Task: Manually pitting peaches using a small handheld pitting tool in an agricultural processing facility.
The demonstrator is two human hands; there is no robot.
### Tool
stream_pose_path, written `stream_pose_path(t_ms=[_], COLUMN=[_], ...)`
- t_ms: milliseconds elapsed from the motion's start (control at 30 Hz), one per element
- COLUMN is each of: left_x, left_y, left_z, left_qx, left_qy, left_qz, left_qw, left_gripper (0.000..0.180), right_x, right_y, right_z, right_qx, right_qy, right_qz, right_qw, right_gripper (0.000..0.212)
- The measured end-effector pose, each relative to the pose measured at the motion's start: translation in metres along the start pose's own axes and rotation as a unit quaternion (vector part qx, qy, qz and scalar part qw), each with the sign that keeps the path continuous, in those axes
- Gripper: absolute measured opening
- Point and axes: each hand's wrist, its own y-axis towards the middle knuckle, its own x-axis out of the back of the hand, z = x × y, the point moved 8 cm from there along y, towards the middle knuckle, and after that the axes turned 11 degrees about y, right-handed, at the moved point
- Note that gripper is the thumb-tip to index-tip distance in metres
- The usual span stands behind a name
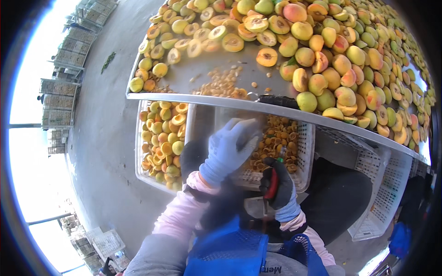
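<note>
Above a crate [305, 143] of halves [282, 138], whole fruit [301, 31] remains; my right hand [279, 185] grips a red-handled tool [272, 183], my left hand's [229, 149] hold I cannot tell

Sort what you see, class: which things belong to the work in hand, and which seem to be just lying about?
Likely in use:
red-handled tool in the right hand
fruit and pale pits on the metal table
left fruit crate
crate of orange pieces

Seemingly lying about:
green leafy scrap
stacked crates in the background
pale crates at right
</note>
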Motion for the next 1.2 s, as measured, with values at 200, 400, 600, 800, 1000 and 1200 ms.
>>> stream_pose_path(t_ms=[200, 400, 600, 800, 1000, 1200], left_x=[-0.047, -0.088, -0.049, -0.049, -0.029, -0.020], left_y=[0.100, 0.133, 0.103, -0.013, -0.036, -0.030], left_z=[-0.090, -0.067, -0.051, -0.066, -0.058, -0.044], left_qx=[-0.086, -0.083, -0.096, 0.023, -0.010, 0.058], left_qy=[0.183, 0.251, 0.116, -0.503, -0.258, -0.118], left_qz=[0.022, 0.206, 0.093, 0.207, -0.044, -0.012], left_qw=[0.979, 0.942, 0.984, 0.839, 0.965, 0.991], left_gripper=[0.044, 0.059, 0.062, 0.072, 0.050, 0.026], right_x=[0.003, -0.001, 0.030, -0.033, -0.032, -0.033], right_y=[-0.004, -0.011, -0.005, -0.030, -0.033, -0.036], right_z=[0.009, 0.027, 0.031, 0.056, 0.044, 0.047], right_qx=[0.017, 0.056, 0.071, 0.128, 0.277, 0.189], right_qy=[-0.022, -0.075, 0.034, -0.004, -0.102, -0.191], right_qz=[-0.008, -0.034, -0.073, 0.072, 0.109, 0.075], right_qw=[1.000, 0.995, 0.994, 0.989, 0.949, 0.960], right_gripper=[0.037, 0.036, 0.040, 0.030, 0.037, 0.033])
